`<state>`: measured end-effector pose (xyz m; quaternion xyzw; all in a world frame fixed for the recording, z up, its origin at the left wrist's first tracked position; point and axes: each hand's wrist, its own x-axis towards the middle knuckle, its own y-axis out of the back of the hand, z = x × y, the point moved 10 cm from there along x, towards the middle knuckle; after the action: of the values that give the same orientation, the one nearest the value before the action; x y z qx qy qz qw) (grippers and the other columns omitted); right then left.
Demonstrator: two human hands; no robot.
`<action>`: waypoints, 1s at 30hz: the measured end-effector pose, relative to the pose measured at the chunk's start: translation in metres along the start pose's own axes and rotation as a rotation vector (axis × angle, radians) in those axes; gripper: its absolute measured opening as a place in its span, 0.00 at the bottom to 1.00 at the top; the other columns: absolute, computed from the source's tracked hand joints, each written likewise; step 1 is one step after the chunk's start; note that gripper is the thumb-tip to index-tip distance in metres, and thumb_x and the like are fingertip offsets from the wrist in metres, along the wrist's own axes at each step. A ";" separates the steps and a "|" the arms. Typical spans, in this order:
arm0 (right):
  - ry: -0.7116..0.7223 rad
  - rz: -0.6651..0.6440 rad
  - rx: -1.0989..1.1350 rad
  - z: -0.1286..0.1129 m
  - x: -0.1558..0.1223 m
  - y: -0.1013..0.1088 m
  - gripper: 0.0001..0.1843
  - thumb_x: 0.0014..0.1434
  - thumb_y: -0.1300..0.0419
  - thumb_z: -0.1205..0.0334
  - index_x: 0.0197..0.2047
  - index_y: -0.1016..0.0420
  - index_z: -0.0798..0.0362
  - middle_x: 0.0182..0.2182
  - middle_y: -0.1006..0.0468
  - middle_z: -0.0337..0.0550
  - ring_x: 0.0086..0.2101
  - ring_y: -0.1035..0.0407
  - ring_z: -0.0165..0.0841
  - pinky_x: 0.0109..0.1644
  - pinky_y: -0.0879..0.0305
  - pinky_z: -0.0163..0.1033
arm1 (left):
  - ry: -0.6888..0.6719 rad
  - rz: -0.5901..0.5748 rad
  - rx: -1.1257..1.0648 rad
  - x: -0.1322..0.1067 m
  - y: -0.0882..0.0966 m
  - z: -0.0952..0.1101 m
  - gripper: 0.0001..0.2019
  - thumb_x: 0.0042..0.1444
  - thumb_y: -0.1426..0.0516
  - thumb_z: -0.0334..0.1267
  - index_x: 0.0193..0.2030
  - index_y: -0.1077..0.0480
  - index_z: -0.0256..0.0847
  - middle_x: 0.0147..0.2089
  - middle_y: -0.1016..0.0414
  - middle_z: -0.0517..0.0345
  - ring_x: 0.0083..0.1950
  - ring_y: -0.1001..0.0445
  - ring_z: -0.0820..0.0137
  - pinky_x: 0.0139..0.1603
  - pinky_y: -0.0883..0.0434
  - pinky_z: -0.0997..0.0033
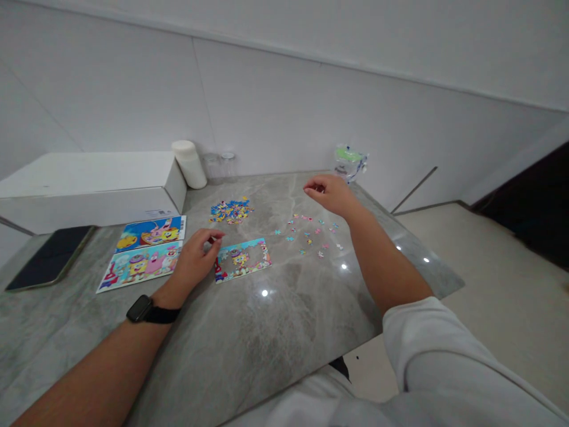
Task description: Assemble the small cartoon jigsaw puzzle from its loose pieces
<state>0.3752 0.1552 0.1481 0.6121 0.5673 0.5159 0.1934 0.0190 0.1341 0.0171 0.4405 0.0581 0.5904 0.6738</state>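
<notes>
A partly assembled jigsaw puzzle (240, 274) lies on the grey marbled table, its border joined around a yellow cartoon figure, with gaps showing grey inside. My left hand (195, 255), a watch at its wrist, is at the puzzle's left edge, fingers curled and thumb close to them; anything between them is too small to make out. Raised over the table's far right, my right hand (329, 193) has its fingertips pinched together; what they hold, if anything, is hidden. Loose puzzle pieces (309, 242) lie scattered below it. A denser heap of pieces (231, 210) sits behind the puzzle.
Two printed picture cards (146, 261) lie left of my left hand, beside a dark tablet (51, 258). Along the wall stand a white box (89, 184), a white cylinder (190, 165) and clear glasses (228, 166). A plastic packet (349, 161) sits at the back right corner.
</notes>
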 end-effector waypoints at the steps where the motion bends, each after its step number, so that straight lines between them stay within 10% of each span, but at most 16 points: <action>1: -0.032 -0.009 -0.042 0.016 -0.007 -0.001 0.11 0.64 0.37 0.58 0.42 0.15 0.53 0.36 0.16 0.45 0.35 0.29 0.34 0.43 0.37 0.39 | 0.002 0.004 0.004 0.000 0.000 -0.001 0.13 0.68 0.47 0.46 0.49 0.26 0.43 0.48 0.22 0.52 0.48 0.23 0.61 0.55 0.26 0.57; 11: -0.594 -0.017 -0.248 0.188 -0.106 -0.020 0.16 0.67 0.41 0.64 0.52 0.15 0.55 0.48 0.13 0.51 0.45 0.23 0.37 0.51 0.33 0.39 | -0.003 0.002 0.040 -0.001 0.001 -0.007 0.13 0.68 0.47 0.48 0.49 0.26 0.46 0.47 0.22 0.54 0.48 0.22 0.58 0.54 0.25 0.54; 20: -0.563 -0.268 -0.333 0.191 -0.108 -0.052 0.13 0.65 0.35 0.59 0.48 0.14 0.53 0.47 0.13 0.51 0.46 0.22 0.38 0.49 0.33 0.38 | -0.019 0.024 -0.005 -0.001 0.001 -0.009 0.11 0.66 0.45 0.48 0.47 0.24 0.48 0.46 0.21 0.49 0.47 0.22 0.50 0.52 0.25 0.44; 30: -0.541 -0.323 -0.368 0.193 -0.108 -0.060 0.08 0.55 0.35 0.69 0.38 0.16 0.52 0.40 0.14 0.49 0.40 0.22 0.38 0.43 0.33 0.39 | -0.026 0.023 0.017 -0.001 0.002 -0.001 0.11 0.68 0.47 0.42 0.48 0.25 0.41 0.46 0.22 0.53 0.47 0.23 0.63 0.53 0.26 0.59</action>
<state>0.5283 0.1430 -0.0215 0.5839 0.4827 0.3915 0.5223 0.0163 0.1337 0.0170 0.4544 0.0495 0.5919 0.6638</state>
